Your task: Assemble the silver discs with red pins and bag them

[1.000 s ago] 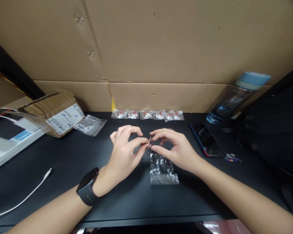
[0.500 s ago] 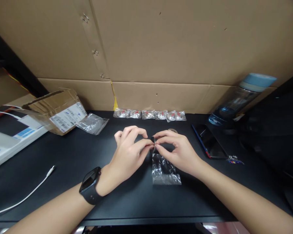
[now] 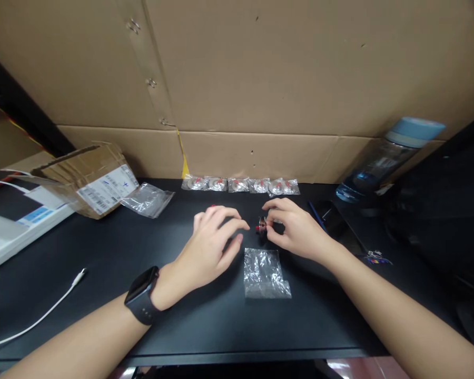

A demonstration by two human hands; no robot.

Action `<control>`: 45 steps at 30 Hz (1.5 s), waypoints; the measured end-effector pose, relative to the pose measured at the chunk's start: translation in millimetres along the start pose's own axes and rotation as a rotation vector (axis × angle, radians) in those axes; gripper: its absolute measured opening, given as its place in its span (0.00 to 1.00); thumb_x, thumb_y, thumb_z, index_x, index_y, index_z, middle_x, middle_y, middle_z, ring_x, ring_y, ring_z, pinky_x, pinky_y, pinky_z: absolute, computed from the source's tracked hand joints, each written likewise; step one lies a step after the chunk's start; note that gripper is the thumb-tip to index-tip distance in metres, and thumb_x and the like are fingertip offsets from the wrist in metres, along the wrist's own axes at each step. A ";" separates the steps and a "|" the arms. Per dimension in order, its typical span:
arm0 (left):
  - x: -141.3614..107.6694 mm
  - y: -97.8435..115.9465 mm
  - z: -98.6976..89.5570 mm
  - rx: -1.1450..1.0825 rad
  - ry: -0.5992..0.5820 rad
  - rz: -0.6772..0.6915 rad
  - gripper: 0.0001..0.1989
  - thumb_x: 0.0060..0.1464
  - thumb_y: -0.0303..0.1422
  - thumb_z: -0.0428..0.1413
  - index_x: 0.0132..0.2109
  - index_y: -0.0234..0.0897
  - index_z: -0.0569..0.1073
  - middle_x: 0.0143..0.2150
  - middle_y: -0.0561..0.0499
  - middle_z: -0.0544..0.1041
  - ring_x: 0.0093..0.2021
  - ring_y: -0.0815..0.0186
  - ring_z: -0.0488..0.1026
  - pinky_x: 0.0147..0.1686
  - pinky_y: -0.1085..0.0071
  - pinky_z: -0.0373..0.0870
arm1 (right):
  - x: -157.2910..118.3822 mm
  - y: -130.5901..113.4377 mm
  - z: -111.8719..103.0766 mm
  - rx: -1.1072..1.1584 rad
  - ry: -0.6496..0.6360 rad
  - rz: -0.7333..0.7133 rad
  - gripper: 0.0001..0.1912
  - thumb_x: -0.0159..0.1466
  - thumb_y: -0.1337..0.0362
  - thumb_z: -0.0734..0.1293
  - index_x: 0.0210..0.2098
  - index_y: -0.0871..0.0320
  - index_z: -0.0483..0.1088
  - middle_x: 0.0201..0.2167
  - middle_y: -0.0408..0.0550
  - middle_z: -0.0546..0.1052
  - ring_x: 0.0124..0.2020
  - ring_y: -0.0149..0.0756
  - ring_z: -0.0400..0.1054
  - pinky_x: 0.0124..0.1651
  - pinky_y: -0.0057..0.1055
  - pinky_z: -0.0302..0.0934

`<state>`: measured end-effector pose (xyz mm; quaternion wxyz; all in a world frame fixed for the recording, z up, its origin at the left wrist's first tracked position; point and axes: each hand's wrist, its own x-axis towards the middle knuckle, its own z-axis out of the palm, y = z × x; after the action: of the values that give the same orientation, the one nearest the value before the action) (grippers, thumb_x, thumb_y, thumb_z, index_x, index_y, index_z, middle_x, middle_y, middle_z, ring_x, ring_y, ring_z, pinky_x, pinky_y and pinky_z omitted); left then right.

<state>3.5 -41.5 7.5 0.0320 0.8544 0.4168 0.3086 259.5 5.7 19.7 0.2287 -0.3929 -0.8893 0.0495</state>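
"From the head view, what is the right hand (image 3: 298, 229) doing?"

"It's just right of centre, fingers curled, with thumb and fingertips closed on a small round silver metal piece with a red part (image 3: 263, 226). The red end points left, toward the other hand."

"And the left hand (image 3: 209, 245)?"

"Near the middle of the frame, half open: fingers loosely bent, thumb apart from them, and nothing visible in its grasp. Its fingertips are near the silver piece but not touching it. A bit of something red (image 3: 213, 206) shows just behind its knuckles; I can't tell what it is."

"What lies around them?"

"Below the silver piece, at lower centre, a flat clear plastic bag (image 3: 264, 276) lies on the black tabletop (image 3: 197, 329). Above the hands, a row of clear plastic packets with silver discs and red parts (image 3: 239, 184) lies along the foot of the brown cardboard wall (image 3: 268, 79)."

"Off to the sides?"

"Mid-left, an open brown cardboard box with a white label (image 3: 87, 179); upper right, a clear bottle with a blue lid (image 3: 379, 163)."
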 end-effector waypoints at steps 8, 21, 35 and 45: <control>-1.0 2.0 3.1 0.105 -0.273 0.192 0.21 0.72 0.42 0.48 0.68 0.53 0.66 0.74 0.49 0.62 0.72 0.46 0.54 0.61 0.45 0.57 | -0.6 -6.2 -2.8 0.069 -0.025 -0.033 0.04 0.64 0.69 0.68 0.33 0.55 0.73 0.51 0.52 0.75 0.51 0.48 0.71 0.55 0.50 0.70; -2.9 4.2 6.9 0.215 -0.286 0.179 0.23 0.71 0.42 0.49 0.70 0.56 0.63 0.76 0.49 0.56 0.72 0.41 0.53 0.60 0.38 0.58 | 2.8 -18.6 -10.8 0.309 0.031 -0.038 0.05 0.64 0.70 0.68 0.32 0.55 0.72 0.52 0.52 0.74 0.54 0.45 0.71 0.58 0.45 0.66; 12.6 -54.4 -8.0 0.018 0.041 -0.151 0.11 0.66 0.34 0.53 0.51 0.42 0.77 0.54 0.47 0.76 0.56 0.54 0.70 0.57 0.53 0.64 | 1.1 10.0 6.7 0.093 -0.104 0.072 0.03 0.67 0.65 0.67 0.35 0.54 0.72 0.50 0.51 0.76 0.51 0.45 0.71 0.57 0.45 0.67; 5.6 -86.8 12.0 0.257 -0.098 -0.196 0.17 0.63 0.38 0.56 0.57 0.45 0.76 0.63 0.44 0.71 0.62 0.46 0.64 0.54 0.50 0.64 | -4.8 58.6 10.7 -0.036 -0.164 0.113 0.23 0.66 0.64 0.67 0.61 0.55 0.69 0.60 0.55 0.75 0.60 0.54 0.70 0.61 0.54 0.66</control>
<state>-47.4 21.5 -26.4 -0.0275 0.8207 0.5322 0.2060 297.3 43.4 -7.3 0.1449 -0.4412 -0.8821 0.0784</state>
